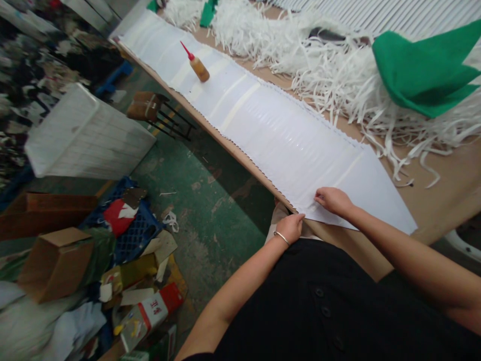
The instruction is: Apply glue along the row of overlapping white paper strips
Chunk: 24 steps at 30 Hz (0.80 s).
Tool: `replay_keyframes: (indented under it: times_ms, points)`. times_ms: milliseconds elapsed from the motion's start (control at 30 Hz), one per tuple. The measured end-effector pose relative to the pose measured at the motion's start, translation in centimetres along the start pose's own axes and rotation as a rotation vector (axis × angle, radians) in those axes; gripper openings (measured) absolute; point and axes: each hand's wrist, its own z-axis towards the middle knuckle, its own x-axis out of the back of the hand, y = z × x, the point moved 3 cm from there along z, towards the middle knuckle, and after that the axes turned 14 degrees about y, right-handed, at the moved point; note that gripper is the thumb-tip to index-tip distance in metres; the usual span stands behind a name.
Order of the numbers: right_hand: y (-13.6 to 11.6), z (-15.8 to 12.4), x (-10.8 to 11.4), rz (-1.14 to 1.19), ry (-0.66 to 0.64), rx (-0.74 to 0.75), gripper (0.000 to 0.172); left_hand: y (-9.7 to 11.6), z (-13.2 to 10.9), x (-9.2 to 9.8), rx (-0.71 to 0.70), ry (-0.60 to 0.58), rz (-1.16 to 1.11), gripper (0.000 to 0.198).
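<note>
A long row of overlapping white sheets [278, 130] lies along the brown table, with paler cream strips across some of them. My left hand [291, 227], a bracelet on its wrist, rests at the table's front edge, fingers closed at the border of the nearest sheets; whatever it pinches is too small to make out. Over the same sheets, a little to the right, is my right hand [332, 200], its fingers curled together; anything between them is hidden. Farther up the row a bottle [199, 69] of amber liquid with a red nozzle lies on the sheets.
White shredded strips [319, 75] heap along the table's far side, with green cloth [424, 70] on top. Below left stand a stool [145, 106], a white panel [88, 135], a blue pallet [137, 225] and an open cardboard box [56, 263] on the green floor.
</note>
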Motion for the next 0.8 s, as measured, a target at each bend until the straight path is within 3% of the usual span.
replay_keyframes:
  times_ms: [333,600,700,800]
  points:
    - [0.3,0.6,-0.1,-0.011,-0.013,0.010,0.025,1.2,0.9,0.5,-0.070,-0.086,0.209,0.051]
    - [0.2,0.8,-0.1,-0.008,-0.026,0.034,0.024,1.3,1.7,0.4,-0.040,-0.115,0.246,0.052]
    - [1.3,1.4,0.7,-0.006,-0.040,0.057,0.020,1.3,1.9,0.4,-0.051,-0.111,0.248,0.051]
    - [3.9,2.6,2.8,-0.023,-0.028,0.053,0.019,1.3,2.2,0.4,-0.071,-0.113,0.259,0.051]
